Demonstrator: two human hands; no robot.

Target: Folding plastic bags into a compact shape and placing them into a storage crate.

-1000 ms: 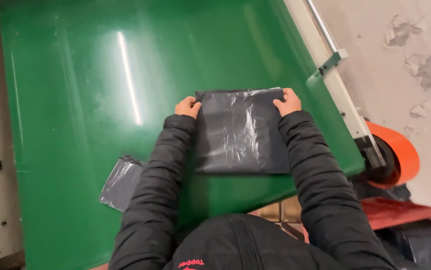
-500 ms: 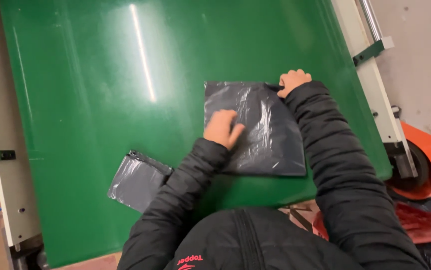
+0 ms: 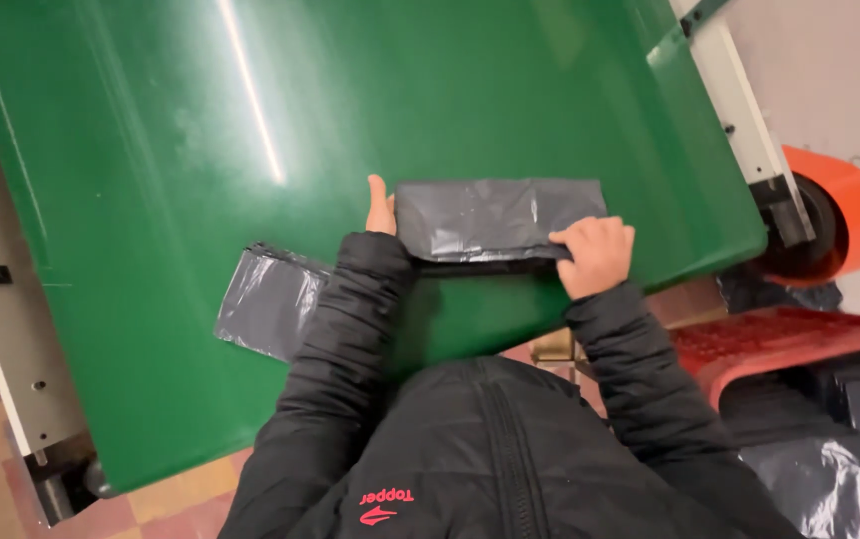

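I see my right hand with fingers gripping the folded grey plastic bag on the green counter; my left hand lies flat against its left edge

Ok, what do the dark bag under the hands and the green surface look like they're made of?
Dark bag: likely thin plastic film, grey-black, glossy, with crinkles and highlights. Green surface: smooth, perhaps rubber or PVC belt, with a streak of reflected light.
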